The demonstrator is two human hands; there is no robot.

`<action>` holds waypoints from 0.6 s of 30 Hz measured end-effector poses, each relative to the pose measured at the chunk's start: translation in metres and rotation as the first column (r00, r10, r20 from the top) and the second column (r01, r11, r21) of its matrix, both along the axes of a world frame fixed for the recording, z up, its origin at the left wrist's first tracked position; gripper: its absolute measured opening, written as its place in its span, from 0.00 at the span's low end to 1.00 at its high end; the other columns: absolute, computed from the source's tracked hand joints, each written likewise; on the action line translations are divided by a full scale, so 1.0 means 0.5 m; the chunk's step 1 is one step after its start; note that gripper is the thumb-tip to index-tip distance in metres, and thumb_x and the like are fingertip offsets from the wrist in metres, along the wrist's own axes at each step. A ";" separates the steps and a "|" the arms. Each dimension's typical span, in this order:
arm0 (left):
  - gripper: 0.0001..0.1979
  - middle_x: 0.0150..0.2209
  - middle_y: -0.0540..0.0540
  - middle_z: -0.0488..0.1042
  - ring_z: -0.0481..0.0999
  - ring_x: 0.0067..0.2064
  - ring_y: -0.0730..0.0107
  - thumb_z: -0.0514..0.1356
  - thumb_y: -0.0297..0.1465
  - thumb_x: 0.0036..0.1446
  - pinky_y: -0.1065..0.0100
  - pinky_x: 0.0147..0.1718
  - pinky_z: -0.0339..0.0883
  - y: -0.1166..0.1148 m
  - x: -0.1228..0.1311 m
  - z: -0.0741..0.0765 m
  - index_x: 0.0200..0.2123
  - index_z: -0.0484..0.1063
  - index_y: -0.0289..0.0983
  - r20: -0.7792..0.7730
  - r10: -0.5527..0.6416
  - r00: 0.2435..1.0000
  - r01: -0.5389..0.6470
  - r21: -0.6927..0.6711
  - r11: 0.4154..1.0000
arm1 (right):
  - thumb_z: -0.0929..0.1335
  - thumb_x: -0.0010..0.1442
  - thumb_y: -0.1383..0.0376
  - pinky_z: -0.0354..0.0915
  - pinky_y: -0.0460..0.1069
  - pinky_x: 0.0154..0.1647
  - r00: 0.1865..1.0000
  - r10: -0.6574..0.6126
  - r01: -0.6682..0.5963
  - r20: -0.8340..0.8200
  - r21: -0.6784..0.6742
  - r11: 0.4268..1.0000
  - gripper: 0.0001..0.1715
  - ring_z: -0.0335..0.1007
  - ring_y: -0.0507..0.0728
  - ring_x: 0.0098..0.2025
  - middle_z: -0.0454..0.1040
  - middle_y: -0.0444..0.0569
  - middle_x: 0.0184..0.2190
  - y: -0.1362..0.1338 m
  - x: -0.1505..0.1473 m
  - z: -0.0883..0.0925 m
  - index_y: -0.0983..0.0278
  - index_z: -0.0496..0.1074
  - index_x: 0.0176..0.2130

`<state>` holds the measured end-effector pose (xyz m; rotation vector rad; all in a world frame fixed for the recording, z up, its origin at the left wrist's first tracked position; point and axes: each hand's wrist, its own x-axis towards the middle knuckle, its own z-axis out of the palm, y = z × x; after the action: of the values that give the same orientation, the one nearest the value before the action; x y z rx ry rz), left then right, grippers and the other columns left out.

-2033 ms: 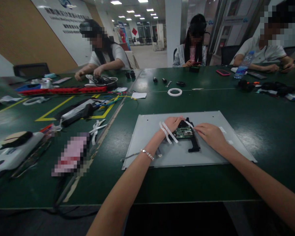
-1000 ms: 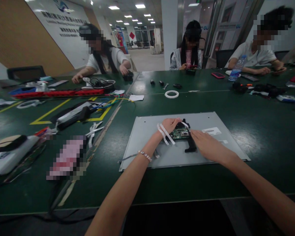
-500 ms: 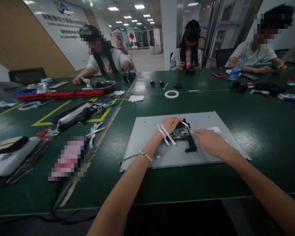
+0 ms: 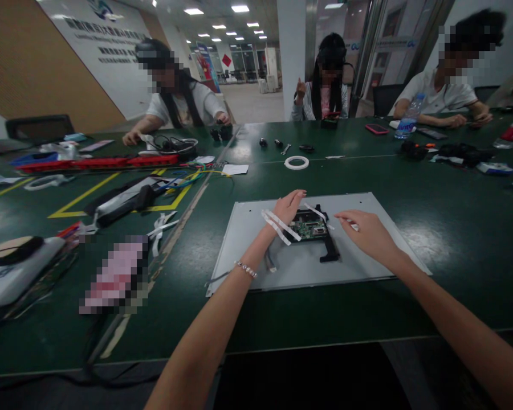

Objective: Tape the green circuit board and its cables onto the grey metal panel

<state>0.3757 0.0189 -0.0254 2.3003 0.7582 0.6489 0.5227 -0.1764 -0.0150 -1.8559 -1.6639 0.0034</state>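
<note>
A grey metal panel (image 4: 248,245) lies flat on the green table. On it sits a small green circuit board (image 4: 308,228) with a black bracket (image 4: 330,246) along its right side. A white tape strip (image 4: 317,212) runs over the board's top edge. My left hand (image 4: 288,206) hovers at the board's left end, fingers stretched out together, holding nothing. Two white tape strips (image 4: 277,225) cling to its wrist. My right hand (image 4: 366,232) rests just right of the bracket, fingers curled, pinching a small white tape piece (image 4: 354,226).
A white tape roll (image 4: 296,162) lies beyond the panel. On the left are wires, a black and silver tool (image 4: 123,202), white strips (image 4: 162,225) and a red bar (image 4: 98,162). Three people sit along the far side, with phones and a water bottle (image 4: 407,122).
My left hand has lifted off the board and straightened its fingers. My right hand has drawn back to the right, away from the board, with a small white piece in its fingers.
</note>
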 end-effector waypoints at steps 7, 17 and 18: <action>0.25 0.50 0.45 0.76 0.67 0.59 0.65 0.36 0.39 0.67 0.47 0.63 0.36 -0.009 -0.011 0.006 0.59 0.62 0.39 -0.221 -0.033 0.975 0.074 0.179 0.981 | 0.60 0.63 0.66 0.66 0.53 0.45 0.999 0.028 -0.028 -0.038 -0.003 1.000 0.16 0.72 0.56 0.43 0.76 0.48 0.43 0.001 -0.011 -0.002 0.63 0.74 0.44; 0.27 0.57 0.48 0.70 0.61 0.62 0.62 0.35 0.42 0.67 0.41 0.62 0.26 -0.009 0.000 0.002 0.53 0.69 0.44 -0.331 -0.004 0.944 0.042 0.108 0.993 | 0.60 0.62 0.67 0.67 0.52 0.44 1.000 0.029 -0.029 0.002 -0.062 0.998 0.17 0.73 0.57 0.42 0.77 0.49 0.42 0.005 -0.007 -0.012 0.63 0.75 0.44; 0.27 0.56 0.48 0.71 0.61 0.63 0.62 0.35 0.43 0.67 0.41 0.62 0.25 -0.010 -0.001 0.007 0.52 0.70 0.44 -0.327 -0.012 0.945 0.046 0.097 0.994 | 0.60 0.62 0.67 0.66 0.53 0.45 0.999 0.032 -0.032 0.001 -0.052 0.998 0.17 0.73 0.57 0.42 0.77 0.49 0.43 0.005 -0.007 -0.011 0.63 0.75 0.44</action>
<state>0.3752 0.0137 -0.0221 2.5457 0.8545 0.3006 0.5193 -0.1741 -0.0204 -1.8682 -1.7096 0.0587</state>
